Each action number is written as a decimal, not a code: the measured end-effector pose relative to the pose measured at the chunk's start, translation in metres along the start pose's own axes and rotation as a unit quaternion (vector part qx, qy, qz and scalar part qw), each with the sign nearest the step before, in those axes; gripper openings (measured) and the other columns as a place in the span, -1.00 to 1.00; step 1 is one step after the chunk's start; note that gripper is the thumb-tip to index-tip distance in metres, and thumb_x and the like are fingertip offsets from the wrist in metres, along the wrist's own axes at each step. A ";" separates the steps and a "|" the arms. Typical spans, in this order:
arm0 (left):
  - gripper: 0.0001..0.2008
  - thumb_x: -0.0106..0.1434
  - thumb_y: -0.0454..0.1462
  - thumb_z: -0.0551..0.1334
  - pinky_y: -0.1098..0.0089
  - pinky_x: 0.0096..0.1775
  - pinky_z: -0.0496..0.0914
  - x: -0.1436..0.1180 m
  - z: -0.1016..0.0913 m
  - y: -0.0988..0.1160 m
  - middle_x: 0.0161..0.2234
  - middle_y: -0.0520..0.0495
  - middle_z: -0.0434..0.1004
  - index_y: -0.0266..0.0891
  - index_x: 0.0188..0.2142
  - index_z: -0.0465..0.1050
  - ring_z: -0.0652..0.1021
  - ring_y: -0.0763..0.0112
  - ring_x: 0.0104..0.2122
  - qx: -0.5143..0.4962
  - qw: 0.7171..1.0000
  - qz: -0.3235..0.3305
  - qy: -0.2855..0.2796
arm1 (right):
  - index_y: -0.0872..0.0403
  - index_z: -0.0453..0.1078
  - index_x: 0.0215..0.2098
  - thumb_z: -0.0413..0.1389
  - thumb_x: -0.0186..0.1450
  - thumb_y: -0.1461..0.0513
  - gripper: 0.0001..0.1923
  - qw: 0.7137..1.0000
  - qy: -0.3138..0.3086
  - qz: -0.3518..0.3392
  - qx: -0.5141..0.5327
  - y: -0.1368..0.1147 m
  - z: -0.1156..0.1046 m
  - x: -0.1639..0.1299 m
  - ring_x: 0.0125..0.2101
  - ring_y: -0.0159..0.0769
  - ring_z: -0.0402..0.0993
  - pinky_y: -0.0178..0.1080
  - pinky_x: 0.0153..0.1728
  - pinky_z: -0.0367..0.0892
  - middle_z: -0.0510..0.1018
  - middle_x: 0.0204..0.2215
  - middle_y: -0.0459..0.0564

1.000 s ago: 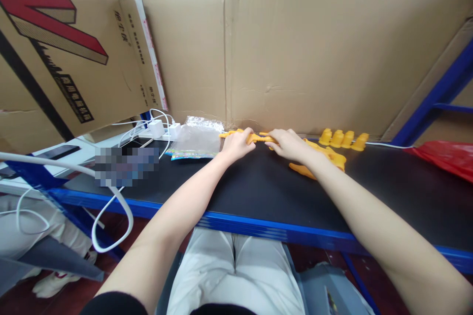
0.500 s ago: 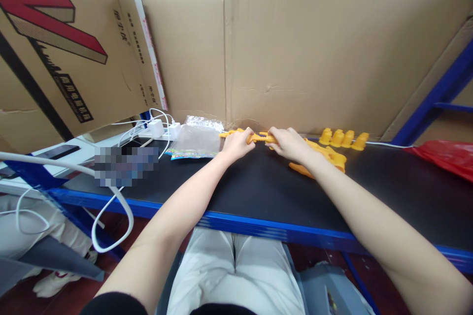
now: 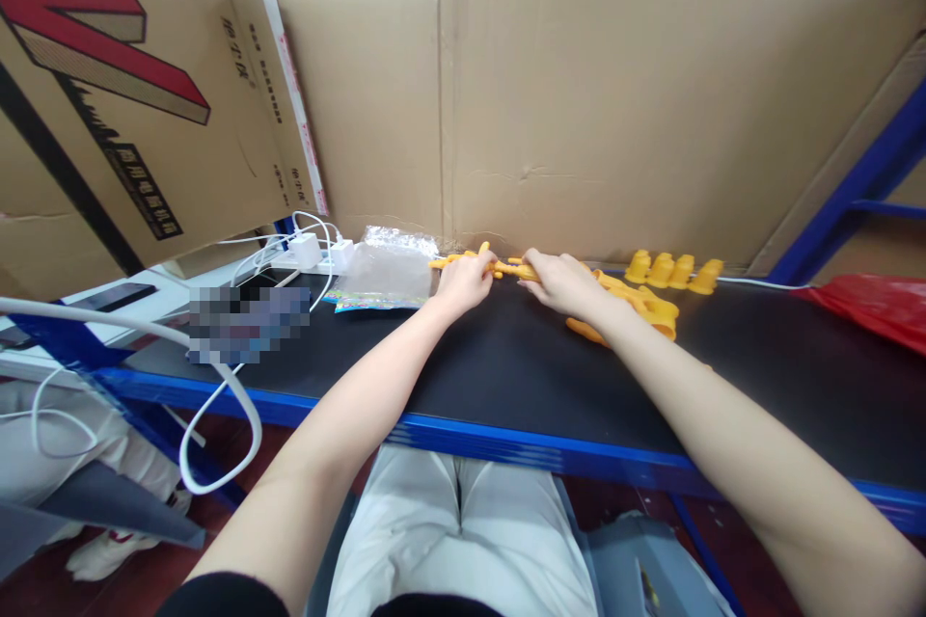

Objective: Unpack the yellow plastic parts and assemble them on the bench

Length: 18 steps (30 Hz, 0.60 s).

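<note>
My left hand point(image 3: 467, 280) is closed around a slim yellow piece point(image 3: 447, 262) with short prongs sticking out at the top and side. My right hand point(image 3: 556, 280) pinches a yellow rod-like end point(image 3: 515, 269) that lies in line with it. Between the hands the yellow parts meet or nearly meet; I cannot tell whether they are one piece. Partly behind my right wrist, a larger yellow piece point(image 3: 655, 308) with an opening and a pointed end point(image 3: 585, 331) rests on the black tabletop point(image 3: 492, 366).
Several yellow cup-shaped pieces point(image 3: 662, 270) stand in a row at the back right. A clear plastic bag point(image 3: 387, 272) lies left of my hands, near white chargers point(image 3: 308, 253) and cables. A red bag point(image 3: 875, 304) sits at far right. Cardboard point(image 3: 579, 116) walls the back.
A yellow prong now points up above my left hand. My right hand's fingers have shifted slightly on the yellow piece. The other things stay where they were.
</note>
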<state>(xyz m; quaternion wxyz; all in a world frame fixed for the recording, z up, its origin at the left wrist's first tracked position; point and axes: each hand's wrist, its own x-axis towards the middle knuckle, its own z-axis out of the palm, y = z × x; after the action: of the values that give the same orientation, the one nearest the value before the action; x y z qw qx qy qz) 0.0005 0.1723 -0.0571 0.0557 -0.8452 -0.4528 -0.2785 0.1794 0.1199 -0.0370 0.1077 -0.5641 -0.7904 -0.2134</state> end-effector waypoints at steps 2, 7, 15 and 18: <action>-0.72 0.27 -0.31 0.08 0.29 -0.17 0.38 0.001 0.000 -0.001 -0.22 -0.14 0.57 -0.16 -0.04 0.39 0.56 0.21 -0.18 -0.001 1.000 -0.011 0.005 | 0.16 0.23 -0.05 -0.03 0.33 0.20 -0.74 1.000 0.006 0.008 -0.006 0.001 0.000 0.000 -0.24 -0.11 0.47 -0.23 -0.32 0.14 0.55 -0.20 0.16; -0.69 0.24 -0.36 0.07 0.29 -0.18 0.38 0.004 0.000 -0.019 -0.21 -0.18 0.57 -0.19 -0.04 0.40 0.56 0.21 -0.20 -0.003 0.997 -0.079 0.005 | 0.14 0.26 -0.11 -0.07 0.34 0.15 -0.74 0.997 0.039 0.053 -0.030 0.013 0.004 0.001 -0.29 -0.09 0.47 -0.22 -0.37 0.12 0.55 -0.25 0.17; -0.64 0.27 -0.38 0.02 0.29 -0.15 0.38 0.006 0.005 -0.035 -0.18 -0.11 0.57 -0.10 0.01 0.38 0.54 0.26 -0.16 -0.038 0.992 -0.112 0.044 | 0.08 0.31 -0.19 -0.07 0.34 0.11 -0.76 0.998 0.004 0.064 -0.028 0.021 0.006 0.001 -0.33 -0.15 0.47 -0.23 -0.40 0.11 0.56 -0.24 0.11; -0.65 0.31 -0.34 0.02 0.30 -0.07 0.36 0.006 0.009 -0.035 -0.05 -0.12 0.51 -0.11 0.05 0.35 0.49 0.29 -0.06 -0.067 0.994 -0.060 0.059 | 0.08 0.32 -0.18 -0.08 0.34 0.11 -0.75 0.998 -0.007 0.063 -0.031 0.018 0.004 0.000 -0.33 -0.15 0.47 -0.24 -0.41 0.11 0.56 -0.24 0.11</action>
<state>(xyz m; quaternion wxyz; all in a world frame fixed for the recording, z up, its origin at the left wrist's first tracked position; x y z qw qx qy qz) -0.0213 0.2000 -0.0671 0.0088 -0.8003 -0.4790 -0.3604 0.1961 0.1268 -0.0371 0.0977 -0.6170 -0.7472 -0.2268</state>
